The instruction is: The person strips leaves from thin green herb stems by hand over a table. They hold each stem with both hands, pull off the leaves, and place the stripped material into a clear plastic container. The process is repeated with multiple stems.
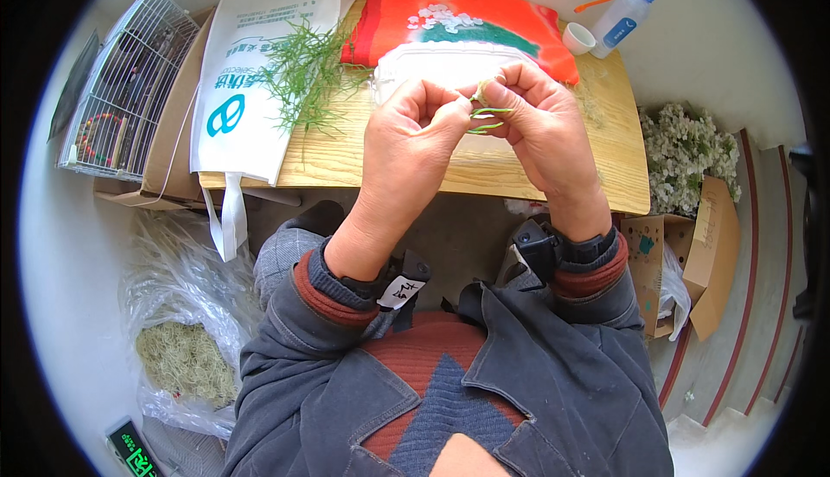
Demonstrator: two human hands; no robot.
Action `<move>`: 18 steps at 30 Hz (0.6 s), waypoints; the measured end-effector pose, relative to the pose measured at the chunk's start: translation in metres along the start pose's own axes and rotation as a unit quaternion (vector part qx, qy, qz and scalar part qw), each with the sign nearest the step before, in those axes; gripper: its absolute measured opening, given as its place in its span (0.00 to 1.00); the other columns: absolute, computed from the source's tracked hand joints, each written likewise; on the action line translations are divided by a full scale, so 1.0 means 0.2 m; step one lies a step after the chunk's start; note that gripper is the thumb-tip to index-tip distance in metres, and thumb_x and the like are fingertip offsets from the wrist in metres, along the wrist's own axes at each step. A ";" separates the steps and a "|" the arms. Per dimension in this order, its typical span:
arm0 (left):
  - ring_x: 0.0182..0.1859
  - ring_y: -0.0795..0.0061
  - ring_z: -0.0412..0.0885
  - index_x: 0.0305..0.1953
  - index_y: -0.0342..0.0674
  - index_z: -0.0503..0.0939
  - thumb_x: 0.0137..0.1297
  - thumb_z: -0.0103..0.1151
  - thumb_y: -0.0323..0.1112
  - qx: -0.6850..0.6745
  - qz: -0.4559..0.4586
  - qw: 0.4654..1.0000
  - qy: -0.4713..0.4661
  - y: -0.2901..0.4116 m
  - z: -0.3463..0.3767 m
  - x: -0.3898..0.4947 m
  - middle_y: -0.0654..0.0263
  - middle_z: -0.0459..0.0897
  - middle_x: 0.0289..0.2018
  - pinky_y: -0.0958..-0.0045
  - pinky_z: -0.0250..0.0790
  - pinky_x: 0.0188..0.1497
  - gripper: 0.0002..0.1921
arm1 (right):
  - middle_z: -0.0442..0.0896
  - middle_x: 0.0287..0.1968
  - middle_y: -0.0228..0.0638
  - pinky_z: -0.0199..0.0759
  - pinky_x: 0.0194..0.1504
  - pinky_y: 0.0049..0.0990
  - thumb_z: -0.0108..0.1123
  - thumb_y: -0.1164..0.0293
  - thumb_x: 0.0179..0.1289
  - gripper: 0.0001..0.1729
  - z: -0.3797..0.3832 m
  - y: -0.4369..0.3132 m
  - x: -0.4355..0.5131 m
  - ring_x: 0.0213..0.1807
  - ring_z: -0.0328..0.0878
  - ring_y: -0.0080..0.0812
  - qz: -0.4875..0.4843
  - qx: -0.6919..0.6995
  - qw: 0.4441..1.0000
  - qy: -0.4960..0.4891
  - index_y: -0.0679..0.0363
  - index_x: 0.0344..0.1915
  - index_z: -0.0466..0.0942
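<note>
In the head view, both hands meet above the front middle of a wooden table (415,175). My left hand (418,117) pinches thin green stems (489,111) between thumb and fingers. My right hand (538,111) closes on a small pale, fibrous tuft (480,93) at the stems, its thumb pressed on it. The fingers partly hide where tuft and stems meet. Behind the hands lies a white plastic tray (447,59). A heap of green artificial sprigs (308,72) rests to the left, partly on a white bag (240,81). Small white petal-like pieces (444,18) lie on a red cloth (389,10).
A white cup (578,39) and a bottle (624,21) stand at the back right. On the left are a wire cage (130,88) and a plastic sack (188,289) of pale fibre. White artificial flowers (687,153) and a cardboard box (713,256) are beside steps at right.
</note>
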State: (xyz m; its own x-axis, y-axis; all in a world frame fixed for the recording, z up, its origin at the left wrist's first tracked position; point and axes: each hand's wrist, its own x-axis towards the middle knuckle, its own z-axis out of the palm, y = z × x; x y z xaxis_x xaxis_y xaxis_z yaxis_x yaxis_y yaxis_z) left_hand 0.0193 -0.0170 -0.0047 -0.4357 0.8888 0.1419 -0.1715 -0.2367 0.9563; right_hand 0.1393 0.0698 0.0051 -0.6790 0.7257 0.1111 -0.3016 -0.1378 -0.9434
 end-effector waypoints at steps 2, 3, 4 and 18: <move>0.21 0.94 0.60 0.33 0.38 0.75 0.63 0.54 0.29 0.004 -0.005 1.000 -0.007 0.00 -0.01 0.00 0.78 0.70 0.21 0.88 0.51 0.22 0.03 | 0.80 0.38 0.37 0.79 0.38 0.24 0.53 0.74 0.66 0.07 -0.01 0.00 0.00 0.37 0.80 0.28 0.002 0.009 1.000 -0.005 0.68 0.38 0.73; 0.21 0.94 0.60 0.33 0.38 0.75 0.63 0.54 0.29 0.006 -0.007 1.000 -0.011 -0.01 -0.01 0.00 0.78 0.70 0.21 0.88 0.50 0.22 0.03 | 0.79 0.37 0.36 0.79 0.38 0.24 0.53 0.74 0.66 0.07 -0.01 0.00 -0.01 0.37 0.80 0.28 0.004 0.014 1.000 -0.006 0.68 0.37 0.73; 0.21 0.94 0.60 0.34 0.38 0.75 0.63 0.54 0.29 0.006 -0.009 1.000 -0.014 -0.01 -0.01 0.01 0.79 0.69 0.21 0.88 0.50 0.21 0.03 | 0.79 0.37 0.36 0.79 0.39 0.24 0.53 0.74 0.65 0.07 -0.01 0.01 0.00 0.37 0.80 0.27 0.005 0.015 1.000 -0.002 0.68 0.37 0.74; 0.34 0.89 0.70 0.32 0.35 0.74 0.63 0.54 0.29 -0.023 -0.063 0.996 -0.054 0.00 -0.05 0.01 0.73 0.76 0.29 0.85 0.65 0.37 0.04 | 0.80 0.34 0.33 0.79 0.38 0.22 0.56 0.73 0.63 0.08 -0.01 0.04 -0.01 0.35 0.80 0.24 0.014 0.006 1.000 0.023 0.68 0.37 0.76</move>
State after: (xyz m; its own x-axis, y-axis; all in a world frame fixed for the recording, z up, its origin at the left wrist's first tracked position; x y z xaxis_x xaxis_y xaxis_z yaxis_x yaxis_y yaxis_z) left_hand 0.0103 -0.0184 -0.0075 -0.3112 0.9491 0.0496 -0.2604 -0.1354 0.9560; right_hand 0.1401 0.0681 -0.0023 -0.6560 0.7516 0.0697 -0.2913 -0.1669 -0.9419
